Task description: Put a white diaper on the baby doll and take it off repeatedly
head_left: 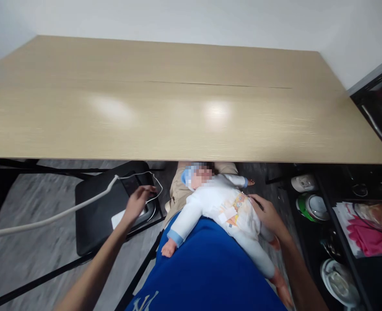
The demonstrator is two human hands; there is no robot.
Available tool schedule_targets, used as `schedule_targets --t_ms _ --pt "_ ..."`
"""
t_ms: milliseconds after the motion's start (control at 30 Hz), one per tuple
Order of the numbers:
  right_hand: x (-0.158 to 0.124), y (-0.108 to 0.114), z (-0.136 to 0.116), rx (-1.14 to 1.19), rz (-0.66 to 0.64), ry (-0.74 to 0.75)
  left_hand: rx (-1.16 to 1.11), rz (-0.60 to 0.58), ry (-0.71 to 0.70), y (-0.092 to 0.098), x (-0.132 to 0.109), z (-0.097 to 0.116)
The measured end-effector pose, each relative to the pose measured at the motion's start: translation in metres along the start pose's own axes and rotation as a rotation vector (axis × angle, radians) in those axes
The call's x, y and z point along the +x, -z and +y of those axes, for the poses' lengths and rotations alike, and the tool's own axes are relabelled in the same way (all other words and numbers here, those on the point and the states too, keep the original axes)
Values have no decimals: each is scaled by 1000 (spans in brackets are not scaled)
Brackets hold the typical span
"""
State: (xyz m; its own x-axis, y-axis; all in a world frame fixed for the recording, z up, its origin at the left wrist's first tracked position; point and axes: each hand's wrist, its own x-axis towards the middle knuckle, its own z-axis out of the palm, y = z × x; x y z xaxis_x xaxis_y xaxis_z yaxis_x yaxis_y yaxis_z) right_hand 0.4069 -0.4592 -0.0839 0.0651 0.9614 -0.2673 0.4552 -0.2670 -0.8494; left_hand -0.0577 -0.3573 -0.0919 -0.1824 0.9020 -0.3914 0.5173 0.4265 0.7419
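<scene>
A baby doll [223,207] in a white suit and blue cap lies across my lap, on my blue shirt [206,268]. My right hand [266,212] rests on the doll's side with its fingers curled against the body. My left hand [138,202] reaches out to a black chair seat [93,207] at my left. Its fingers are closed on a dark phone [131,183] that has a thin white cable [153,179] attached. A white card or paper [118,219] lies on the seat under that hand.
A long light wooden table [178,108] spans the view in front of me. A thick white cord [48,218] runs from the left edge to the chair. At the right a black shelf [349,242] holds bowls, cups and a pink cloth [368,237].
</scene>
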Motion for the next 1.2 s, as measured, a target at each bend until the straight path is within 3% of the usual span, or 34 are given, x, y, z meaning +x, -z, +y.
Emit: schedule_targets --t_ms 67,133,233,333,433,533,667,767,867,933,1000,1100,1200 --pt "9 -3 -6 17 -15 20 0 -170 -207 -19 -23 16" --pt "19 -4 -13 -1 -23 46 35 -389 -546 -42 -44 40" --pt "31 -1 -18 -71 -76 88 108 -612 -965 -78 -62 85" --pt "37 6 -17 -148 -138 160 167 -743 -1155 -109 -63 119" --pt "41 13 -12 -198 -128 257 154 -764 -1192 -126 -60 131" --pt "47 16 -2 -210 -41 323 97 -755 -1154 -128 -60 131" --pt "58 19 8 -308 132 300 28 -758 -1103 -112 -66 132" --pt "56 21 -5 -325 184 323 -67 -869 -1166 -92 -73 129" --pt "45 15 -37 -269 10 498 -77 -998 -1217 -76 -80 114" --pt "41 6 -56 -260 -150 606 -52 -1040 -1200 -72 -83 102" --pt "41 -3 -63 -292 -228 645 -46 -1050 -1169 -73 -82 92" --pt "39 2 -50 -337 -249 568 -51 -985 -1120 -82 -74 90" --pt "18 33 -27 -258 -331 341 -7 -827 -1108 -109 -58 109"
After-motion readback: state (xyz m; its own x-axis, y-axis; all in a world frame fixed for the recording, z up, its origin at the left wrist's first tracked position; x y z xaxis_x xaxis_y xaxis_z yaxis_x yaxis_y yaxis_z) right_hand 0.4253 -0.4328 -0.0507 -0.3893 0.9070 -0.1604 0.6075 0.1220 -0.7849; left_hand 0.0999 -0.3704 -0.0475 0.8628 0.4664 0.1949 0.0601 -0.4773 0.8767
